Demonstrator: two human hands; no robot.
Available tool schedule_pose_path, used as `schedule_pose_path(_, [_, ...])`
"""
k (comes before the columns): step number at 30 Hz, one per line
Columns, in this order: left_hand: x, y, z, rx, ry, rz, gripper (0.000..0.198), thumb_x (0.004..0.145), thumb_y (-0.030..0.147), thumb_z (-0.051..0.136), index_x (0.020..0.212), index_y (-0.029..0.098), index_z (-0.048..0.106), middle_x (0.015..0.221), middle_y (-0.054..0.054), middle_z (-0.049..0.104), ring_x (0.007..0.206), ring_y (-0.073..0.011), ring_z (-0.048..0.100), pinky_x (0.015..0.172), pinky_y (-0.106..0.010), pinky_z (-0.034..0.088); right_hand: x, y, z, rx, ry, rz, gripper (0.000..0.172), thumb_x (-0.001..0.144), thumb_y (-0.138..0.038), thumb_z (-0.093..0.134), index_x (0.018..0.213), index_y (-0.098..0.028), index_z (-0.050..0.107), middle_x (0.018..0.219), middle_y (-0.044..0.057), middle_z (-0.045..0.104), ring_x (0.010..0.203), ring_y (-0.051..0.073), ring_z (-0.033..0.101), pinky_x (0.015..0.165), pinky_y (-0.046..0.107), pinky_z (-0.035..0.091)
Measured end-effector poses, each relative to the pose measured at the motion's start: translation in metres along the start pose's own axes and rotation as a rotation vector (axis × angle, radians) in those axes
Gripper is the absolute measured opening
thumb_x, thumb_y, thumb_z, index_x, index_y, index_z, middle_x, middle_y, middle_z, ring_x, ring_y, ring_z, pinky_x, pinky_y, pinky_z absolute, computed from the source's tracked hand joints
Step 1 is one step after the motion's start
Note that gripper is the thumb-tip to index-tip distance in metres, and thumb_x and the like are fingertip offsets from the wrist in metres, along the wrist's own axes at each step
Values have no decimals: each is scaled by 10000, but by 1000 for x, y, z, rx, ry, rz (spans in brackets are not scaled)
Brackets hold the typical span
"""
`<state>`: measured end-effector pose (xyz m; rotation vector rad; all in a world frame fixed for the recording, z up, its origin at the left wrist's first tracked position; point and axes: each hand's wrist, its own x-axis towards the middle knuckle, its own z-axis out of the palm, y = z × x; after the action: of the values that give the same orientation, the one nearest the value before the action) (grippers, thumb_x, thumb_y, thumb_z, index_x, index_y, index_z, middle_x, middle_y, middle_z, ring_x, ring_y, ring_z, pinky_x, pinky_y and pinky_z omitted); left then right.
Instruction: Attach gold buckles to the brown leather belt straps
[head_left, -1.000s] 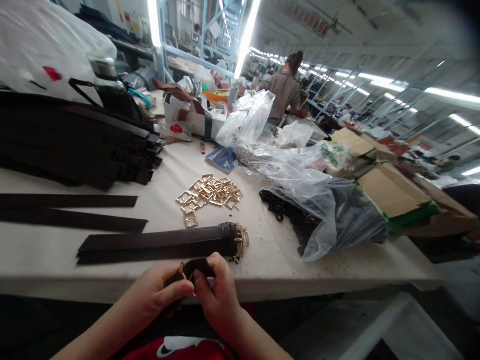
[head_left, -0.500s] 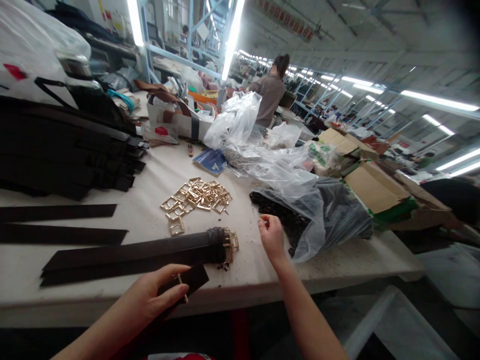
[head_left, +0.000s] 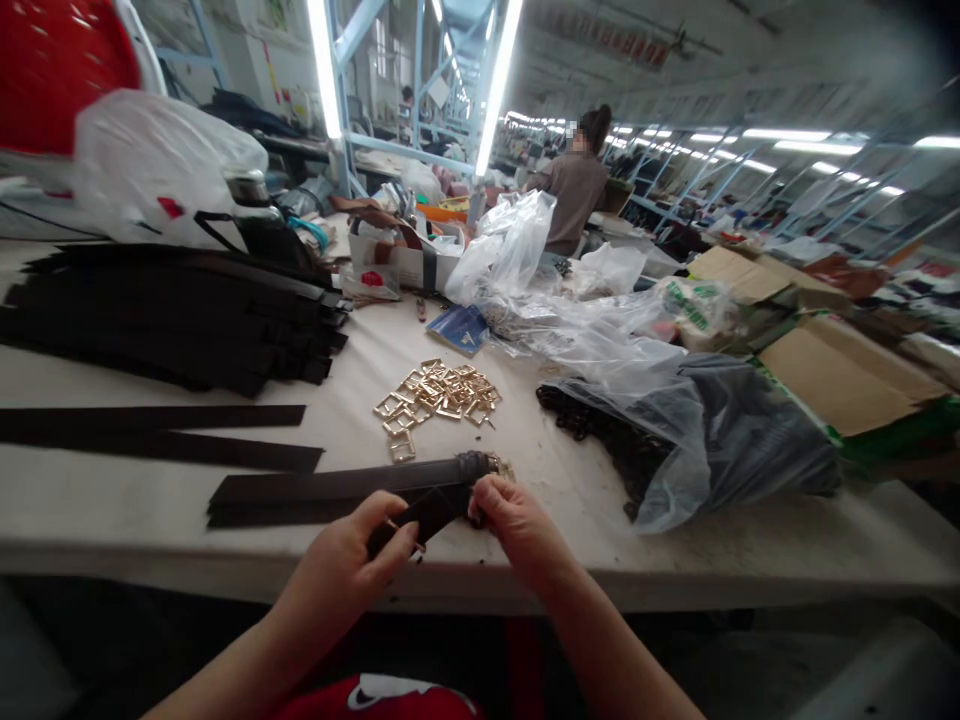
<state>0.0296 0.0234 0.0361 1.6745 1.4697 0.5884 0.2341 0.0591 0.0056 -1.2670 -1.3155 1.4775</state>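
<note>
My left hand [head_left: 369,548] is closed round a dark belt strap [head_left: 433,510], thumb on top, with a gold buckle pin and bar showing between thumb and fingers. At the strap's free end, my right hand [head_left: 514,520] is pinched shut. Something small and dark shows under its fingertips, too hidden to name. Just behind both hands lie finished-looking dark belts [head_left: 300,490] stacked together, their buckles at the right end. Further back is a heap of gold buckles [head_left: 442,390]. To the right, small black pieces [head_left: 577,412] spill from a clear plastic bag [head_left: 675,470].
A thick stack of dark straps [head_left: 172,310] lies at the left, with two single straps [head_left: 240,415] in front. Behind the buckles are a blue booklet [head_left: 459,328] and a white box [head_left: 405,262]. Cardboard boxes [head_left: 840,375] stand right; a person [head_left: 574,195] is further off.
My right hand has moved left from beside the bag of black pieces to the strap's end. My left hand has raised the strap slightly toward it. The view has swung left.
</note>
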Motion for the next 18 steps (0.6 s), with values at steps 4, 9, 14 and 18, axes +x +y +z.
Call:
schedule_pose_path(4, [-7,-1,3,195,61,55,182,809,380,445,813,225,539,665,20,629,602,-149,579,567,-218,383,-8,0,50,513,-11,150,342,686,-466,651,643,-165,493,559,-47,485,496,67,396,486,190,321])
schedule_pose_path(9, [-9,-10,1,157,66,8,186,812,379,441,810,226,547,619,34,598,564,-142,557,546,-219,365,-11,1,68,728,133,257,311,667,-447,670,713,-178,522,632,-39,544,520,68,463,478,177,356])
schedule_pose_path(14, [-1,-14,-9,-106,79,-43,185,798,372,459,751,201,513,578,58,527,528,-114,500,514,-205,359,-26,5,76,443,131,9,376,675,-303,692,1019,-221,563,894,5,592,768,117,539,692,238,431])
schedule_pose_path(18, [-4,-12,-10,-243,15,-51,182,787,355,465,739,186,514,584,58,527,517,-102,477,503,-200,360,-28,12,77,147,238,-178,293,747,-287,617,1029,-222,574,885,13,577,812,142,533,751,278,425])
